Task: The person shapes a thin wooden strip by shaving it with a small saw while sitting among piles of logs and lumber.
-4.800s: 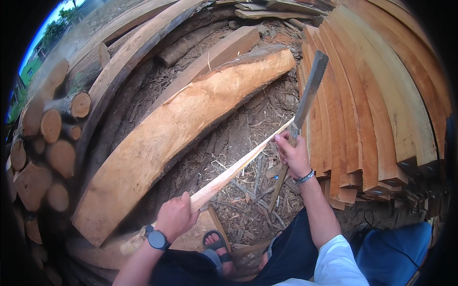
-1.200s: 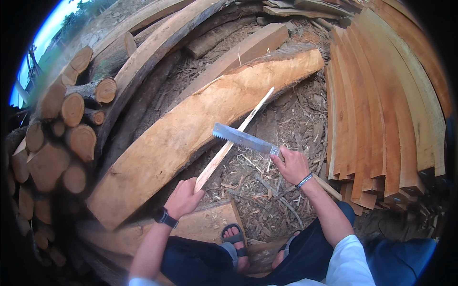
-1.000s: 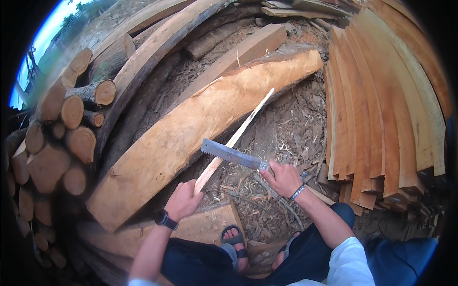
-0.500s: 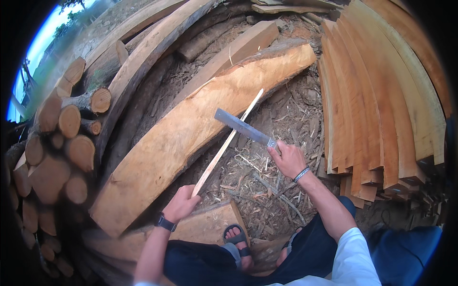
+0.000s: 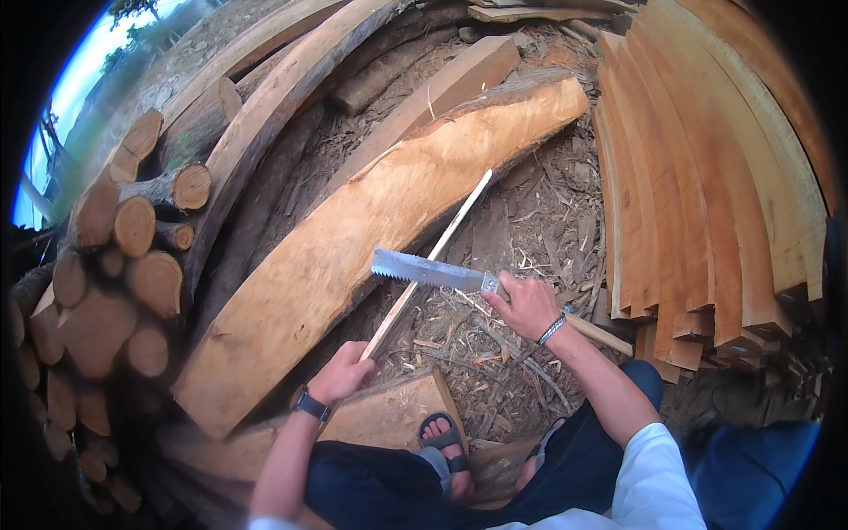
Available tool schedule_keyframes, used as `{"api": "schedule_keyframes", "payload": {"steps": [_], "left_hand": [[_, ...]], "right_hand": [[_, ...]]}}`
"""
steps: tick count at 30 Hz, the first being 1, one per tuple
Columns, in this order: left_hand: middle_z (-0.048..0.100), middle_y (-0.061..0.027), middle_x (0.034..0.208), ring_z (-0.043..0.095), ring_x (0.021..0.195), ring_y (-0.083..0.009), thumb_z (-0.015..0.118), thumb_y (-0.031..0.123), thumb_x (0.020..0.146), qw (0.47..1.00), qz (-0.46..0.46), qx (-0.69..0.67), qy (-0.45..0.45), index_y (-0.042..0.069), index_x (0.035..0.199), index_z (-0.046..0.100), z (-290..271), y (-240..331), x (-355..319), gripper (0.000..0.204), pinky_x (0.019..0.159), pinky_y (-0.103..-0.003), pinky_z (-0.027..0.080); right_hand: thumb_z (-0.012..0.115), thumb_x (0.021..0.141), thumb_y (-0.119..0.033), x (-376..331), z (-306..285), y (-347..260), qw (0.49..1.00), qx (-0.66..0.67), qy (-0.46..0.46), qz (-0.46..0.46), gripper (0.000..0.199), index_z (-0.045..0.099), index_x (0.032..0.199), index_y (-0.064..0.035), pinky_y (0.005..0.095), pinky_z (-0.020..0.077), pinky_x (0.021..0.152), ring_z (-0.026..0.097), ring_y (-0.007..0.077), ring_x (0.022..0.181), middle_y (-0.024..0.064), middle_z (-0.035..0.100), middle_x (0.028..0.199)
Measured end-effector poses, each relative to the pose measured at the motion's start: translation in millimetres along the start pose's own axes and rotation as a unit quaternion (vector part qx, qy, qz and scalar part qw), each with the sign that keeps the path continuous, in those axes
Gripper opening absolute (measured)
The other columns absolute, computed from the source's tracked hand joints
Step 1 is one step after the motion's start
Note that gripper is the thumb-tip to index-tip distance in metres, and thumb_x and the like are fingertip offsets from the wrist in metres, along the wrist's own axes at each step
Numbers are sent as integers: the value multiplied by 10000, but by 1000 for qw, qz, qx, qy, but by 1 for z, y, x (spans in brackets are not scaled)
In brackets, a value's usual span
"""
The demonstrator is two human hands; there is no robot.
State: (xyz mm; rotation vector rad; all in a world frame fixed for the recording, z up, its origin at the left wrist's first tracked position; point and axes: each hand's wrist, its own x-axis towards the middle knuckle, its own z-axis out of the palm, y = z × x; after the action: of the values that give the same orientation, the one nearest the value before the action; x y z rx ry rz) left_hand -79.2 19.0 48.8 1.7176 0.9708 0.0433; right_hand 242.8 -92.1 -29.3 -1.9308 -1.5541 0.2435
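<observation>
Plainly, what matters most is the crossing between your two hands: the thin pale stick [image 5: 459, 212] runs away from your left hand [image 5: 344, 373], up and to the right, and the toothed blade [image 5: 433, 270] of the saw lies athwart it. Your left grip is narrow, wrapped round the stick's near end, so nearly all its length reaches out beyond your knuckles, its slim tip ahead of you and just beside the edge of the big slab [image 5: 353, 234]. Your right hand [image 5: 527, 305] sits to the right of the stick, well apart from your left, its grip closed about the saw's wooden handle [image 5: 602, 336], which sticks out behind your wrist toward the stacked boards [image 5: 698, 212]. From that hand the blade points left and slightly forward, passing over the stick near its middle, a little nearer your left hand than the tip, with its teeth along the edge facing your body. Whether the metal touches the stick or hangs just above it, you can't quite tell from overhead. The slab's long axis slants much as the stick's does, though the stick stands steeper; chip-strewn ground [image 5: 548, 243] lies beneath, and a flat plank [image 5: 402, 411] rests beside your sandalled foot [image 5: 442, 442].
</observation>
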Motion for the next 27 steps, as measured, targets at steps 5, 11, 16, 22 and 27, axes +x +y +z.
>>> {"api": "schedule_keyframes", "payload": {"steps": [5,11,16,22,27], "left_hand": [[437,13,584,380,500,-79,513,77,781,999,-27,-6,-35,57,692,433,-3,0,-3,121,448,-259,303],[409,20,582,355,500,-75,506,58,780,995,-28,-82,-51,65,696,434,-3,1,-1,110,450,-257,276],[391,22,580,348,504,-79,507,43,777,992,-53,-90,-66,68,690,417,-1,-7,-1,127,453,-260,265],[385,23,578,336,504,-77,508,48,783,991,-42,-109,-71,68,686,413,-1,-1,-2,137,449,-258,255],[399,11,562,370,501,-80,512,66,784,997,-19,-50,-47,60,665,416,-4,-11,3,153,443,-259,282]], "right_hand": [[523,953,-516,-1,-5,-5,1000,6,-24,5,485,544,842,-44,528,498,572,639,428,625,225,599,602],[504,961,-531,11,-3,11,999,-3,35,-12,504,529,818,-48,531,484,565,632,427,611,218,589,580],[500,964,-533,-3,11,0,999,-11,9,-39,510,520,806,-48,526,487,556,631,428,602,206,590,579],[496,951,-562,17,-5,24,996,21,21,85,521,525,835,-55,518,498,555,639,436,627,226,606,617],[487,972,-518,-6,13,-5,999,-2,-23,-23,509,526,804,-39,534,496,595,637,444,650,233,607,627]]}}
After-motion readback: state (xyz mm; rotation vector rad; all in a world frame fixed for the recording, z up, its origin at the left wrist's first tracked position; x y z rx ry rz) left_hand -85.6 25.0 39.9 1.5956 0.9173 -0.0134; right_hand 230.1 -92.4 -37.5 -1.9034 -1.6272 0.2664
